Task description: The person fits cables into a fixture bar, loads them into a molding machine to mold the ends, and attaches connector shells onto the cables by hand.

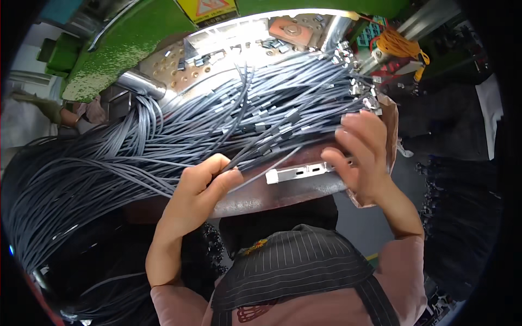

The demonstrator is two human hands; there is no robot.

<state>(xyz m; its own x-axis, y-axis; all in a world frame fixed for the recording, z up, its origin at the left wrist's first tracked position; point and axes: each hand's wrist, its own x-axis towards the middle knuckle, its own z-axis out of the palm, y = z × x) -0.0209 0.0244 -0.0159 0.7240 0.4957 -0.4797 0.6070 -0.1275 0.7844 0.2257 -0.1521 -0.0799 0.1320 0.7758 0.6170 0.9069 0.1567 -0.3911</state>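
A large heap of grey cables (179, 127) with small metal connector ends lies across the bench in front of me. My left hand (204, 185) is at the near edge of the heap, thumb and fingers closed on cable; how many strands it holds I cannot make out. To the right, my right hand (361, 155) is raised beside the heap with its fingers apart and no visible thing in it. Its thumb is close to the right end of a white slotted bar (299, 173), which sits near the bench's front edge. The connectors beyond my right fingers are partly hidden.
A green machine frame (125, 51) arches behind the bench, with a metal post (142, 83) at left. Small dark pieces lie on the perforated plate (176, 73). Orange cord (401, 44) hangs at far right. More dark cables (462, 217) hang at right. Another person's hand (95, 111) shows at far left.
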